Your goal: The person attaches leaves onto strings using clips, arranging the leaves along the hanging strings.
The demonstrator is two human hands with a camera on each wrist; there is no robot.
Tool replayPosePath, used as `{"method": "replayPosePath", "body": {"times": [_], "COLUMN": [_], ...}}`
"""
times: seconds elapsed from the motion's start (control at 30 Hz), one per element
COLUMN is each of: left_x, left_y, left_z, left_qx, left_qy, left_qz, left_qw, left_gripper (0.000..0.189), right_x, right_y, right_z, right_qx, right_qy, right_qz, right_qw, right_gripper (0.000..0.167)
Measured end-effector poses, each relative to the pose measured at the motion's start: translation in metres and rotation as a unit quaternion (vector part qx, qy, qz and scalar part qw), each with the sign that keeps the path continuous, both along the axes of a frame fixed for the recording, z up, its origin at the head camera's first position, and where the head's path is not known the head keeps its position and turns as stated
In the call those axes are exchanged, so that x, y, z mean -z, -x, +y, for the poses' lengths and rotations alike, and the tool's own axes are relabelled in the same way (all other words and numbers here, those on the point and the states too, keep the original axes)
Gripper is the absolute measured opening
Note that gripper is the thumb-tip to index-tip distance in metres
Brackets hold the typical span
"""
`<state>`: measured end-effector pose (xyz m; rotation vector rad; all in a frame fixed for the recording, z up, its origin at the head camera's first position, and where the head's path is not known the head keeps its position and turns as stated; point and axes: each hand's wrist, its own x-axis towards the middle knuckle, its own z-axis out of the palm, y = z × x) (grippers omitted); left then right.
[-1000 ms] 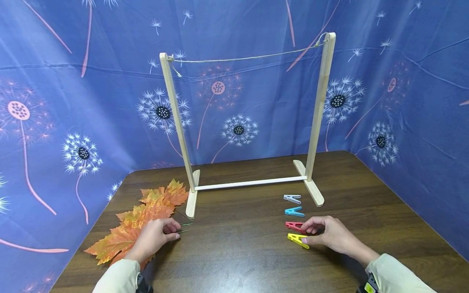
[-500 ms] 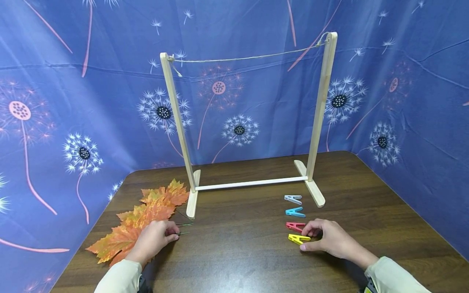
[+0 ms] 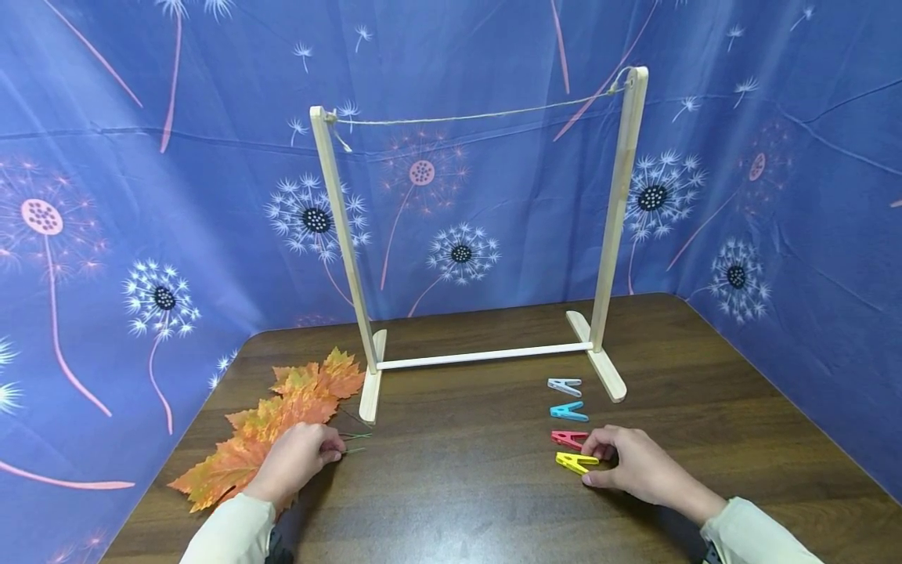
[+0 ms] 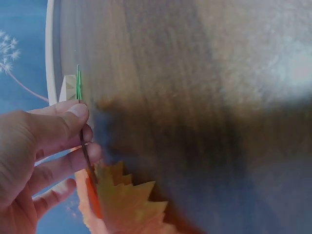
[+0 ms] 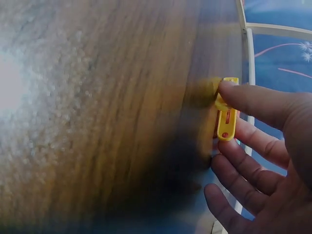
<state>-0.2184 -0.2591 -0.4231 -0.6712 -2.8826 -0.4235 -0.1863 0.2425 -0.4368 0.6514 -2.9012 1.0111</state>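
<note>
Yellow clip (image 3: 566, 457) lies on the counter (image 3: 451, 478), just left of the right hand (image 3: 641, 466), which pinches it between thumb and fingertips. It is longest from side to side, and its spread legs point at that hand, the nearer one. Just past it is the red clip (image 3: 561, 435), then the blue clip (image 3: 561, 411) and the pale clip (image 3: 561, 382). Well off to the left, the left hand (image 3: 303, 458) pinches a thin stem (image 4: 78, 87) by the leaves (image 3: 296, 403). Farther back is the wooden stand (image 3: 485, 356) with its string (image 3: 451, 119). A second ago the right thumb lay over the yellow clip's legs; now it is at the near side, and the left thumb is closer to its fingers
</note>
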Motion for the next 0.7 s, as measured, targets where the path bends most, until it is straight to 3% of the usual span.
{"method": "replayPosePath", "body": {"times": [0.17,0.33,0.7], "left_x": [-0.011,-0.026,-0.076], "left_y": [0.004,0.01,0.018], "left_z": [0.002,0.005,0.017], "left_qx": [0.017,0.032,0.022], "left_qy": [0.018,0.02,-0.016], "left_qz": [0.012,0.016,-0.024], "left_qw": [0.9996,0.9992,0.9993], "left_gripper": [0.02,0.02,0.018], "right_x": [-0.009,-0.023,-0.068], "right_y": [0.0,0.003,0.019], "right_z": [0.0,-0.001,-0.002], "right_qx": [-0.001,-0.011,0.007], "right_qy": [0.019,0.035,0.029], "right_qz": [-0.017,-0.005,0.03], "right_qw": [0.9997,0.9993,0.9991], "right_gripper": [0.022,0.019,0.027]}}
